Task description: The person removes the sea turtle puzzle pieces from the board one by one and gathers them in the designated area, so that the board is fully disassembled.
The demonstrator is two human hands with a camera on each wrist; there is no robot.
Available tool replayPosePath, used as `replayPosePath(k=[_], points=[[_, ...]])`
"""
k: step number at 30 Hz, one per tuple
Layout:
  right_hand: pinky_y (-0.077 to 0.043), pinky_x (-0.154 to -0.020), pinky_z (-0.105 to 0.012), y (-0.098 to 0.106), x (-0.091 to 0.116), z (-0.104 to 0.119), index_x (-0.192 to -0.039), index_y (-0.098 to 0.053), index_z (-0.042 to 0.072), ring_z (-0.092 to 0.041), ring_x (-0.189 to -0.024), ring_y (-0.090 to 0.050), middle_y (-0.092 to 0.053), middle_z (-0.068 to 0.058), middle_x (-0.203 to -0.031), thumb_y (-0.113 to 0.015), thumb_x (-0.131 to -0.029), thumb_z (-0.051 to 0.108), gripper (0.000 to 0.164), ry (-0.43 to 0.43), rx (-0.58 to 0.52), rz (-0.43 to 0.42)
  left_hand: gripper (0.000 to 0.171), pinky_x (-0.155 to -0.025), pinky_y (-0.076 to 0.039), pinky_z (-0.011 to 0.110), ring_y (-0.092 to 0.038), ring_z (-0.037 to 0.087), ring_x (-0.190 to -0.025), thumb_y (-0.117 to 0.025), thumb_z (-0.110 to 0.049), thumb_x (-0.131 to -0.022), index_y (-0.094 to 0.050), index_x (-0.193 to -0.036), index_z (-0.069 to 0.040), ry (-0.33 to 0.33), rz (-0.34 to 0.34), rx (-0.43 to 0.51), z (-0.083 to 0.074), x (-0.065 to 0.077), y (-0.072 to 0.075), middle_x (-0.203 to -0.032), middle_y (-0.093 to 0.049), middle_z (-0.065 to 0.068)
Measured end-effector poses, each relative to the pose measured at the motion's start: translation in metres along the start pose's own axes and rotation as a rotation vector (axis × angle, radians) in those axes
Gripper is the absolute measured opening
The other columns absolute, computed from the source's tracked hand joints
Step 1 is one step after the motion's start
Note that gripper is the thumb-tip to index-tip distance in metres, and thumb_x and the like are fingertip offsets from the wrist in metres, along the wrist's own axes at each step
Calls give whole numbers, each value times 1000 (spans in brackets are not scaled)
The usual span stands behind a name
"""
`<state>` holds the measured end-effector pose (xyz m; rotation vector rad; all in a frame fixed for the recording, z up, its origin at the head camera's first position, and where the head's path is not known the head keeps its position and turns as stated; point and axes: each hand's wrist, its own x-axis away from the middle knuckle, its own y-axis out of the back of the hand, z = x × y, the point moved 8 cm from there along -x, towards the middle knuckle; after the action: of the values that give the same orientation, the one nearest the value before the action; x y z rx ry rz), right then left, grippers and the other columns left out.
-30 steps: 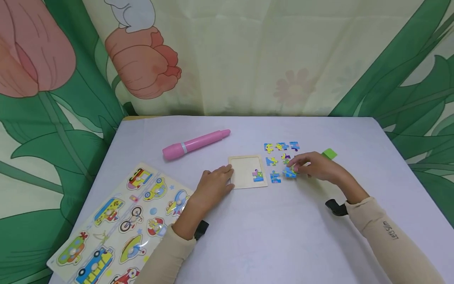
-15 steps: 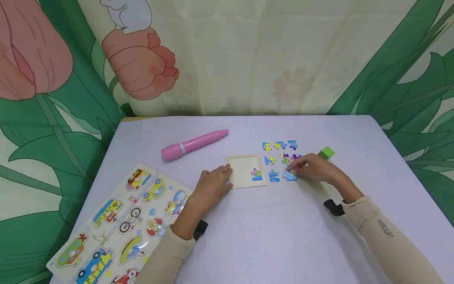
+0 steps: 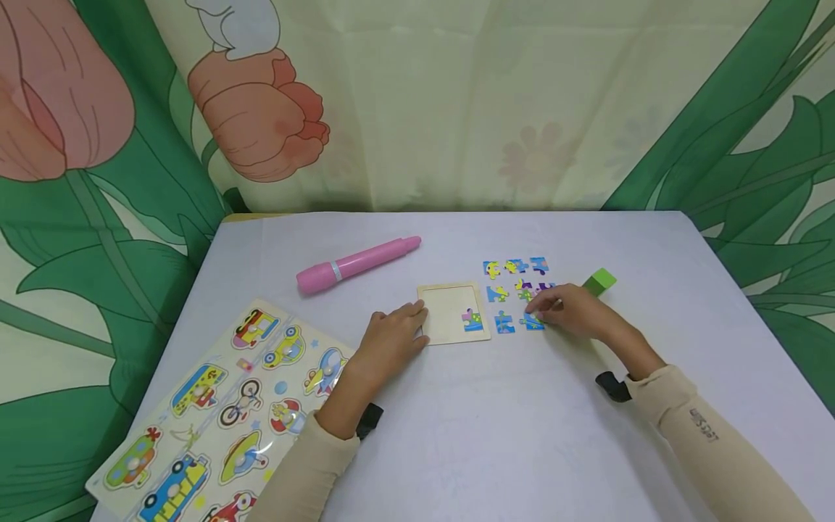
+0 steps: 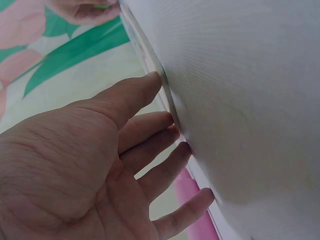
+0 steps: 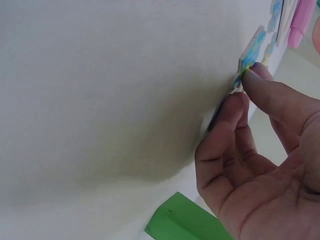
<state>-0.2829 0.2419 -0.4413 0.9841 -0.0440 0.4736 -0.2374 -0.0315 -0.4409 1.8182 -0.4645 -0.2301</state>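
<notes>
My left hand [image 3: 390, 341] rests at the left edge of a small wooden puzzle tray [image 3: 443, 339], its fingers fairly straight. In the left wrist view the fingertips [image 4: 155, 80] touch the tray's rim. One pink, green and blue jigsaw piece [image 3: 472, 321] lies in the tray's lower right corner. Right of the tray, my right hand [image 3: 570, 310] pinches a blue jigsaw piece [image 3: 532, 322] between thumb and forefinger, close to the tabletop. In the right wrist view this blue piece [image 5: 254, 47] sticks out past the thumb, while the other fingers curl beneath.
Several other jigsaw pieces [image 3: 497, 294] lie in loose rows right of the tray. A green block [image 3: 600, 281] stands behind the right hand. A pink marker-shaped tube [image 3: 359, 265] lies at the back left. A vehicle picture board [image 3: 218, 420] sits at the front left, partly under the left forearm.
The blue jigsaw piece in my right hand has gone from tilted to flat near the table, the hand shifting slightly. My left hand stays at the tray.
</notes>
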Motion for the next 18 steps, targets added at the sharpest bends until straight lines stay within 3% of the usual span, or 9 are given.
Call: replayPosePath(k=[6,10,18], points=[[-51,-84,-42,-1,1,3,-109,-79,8,-26,-98,-61,-71,-8,-111,-67,-96,-1,19,41,11,-17,51,-105,-42,56,-46,22,-142,-68,-27,-101,-58,-145,-5,5,1,1,2,-1,0,-154,-51,6],[-51,-80,-38,0,0,8,-109,-78,7,-23,-91,-60,-70,-5,-103,-69,-96,1,17,59,26,-26,51,-105,-43,55,-46,22,-142,-69,-27,-100,-58,-145,-5,5,0,14,1,0,0,-154,-51,7],[-51,-77,-34,-11,-12,42,-113,-76,6,-23,-91,-59,-67,-2,-98,-70,-97,6,17,66,12,-12,52,-104,-43,56,-47,22,-142,-70,-27,-100,-58,-145,-4,1,-9,22,1,0,-1,-153,-52,7]])
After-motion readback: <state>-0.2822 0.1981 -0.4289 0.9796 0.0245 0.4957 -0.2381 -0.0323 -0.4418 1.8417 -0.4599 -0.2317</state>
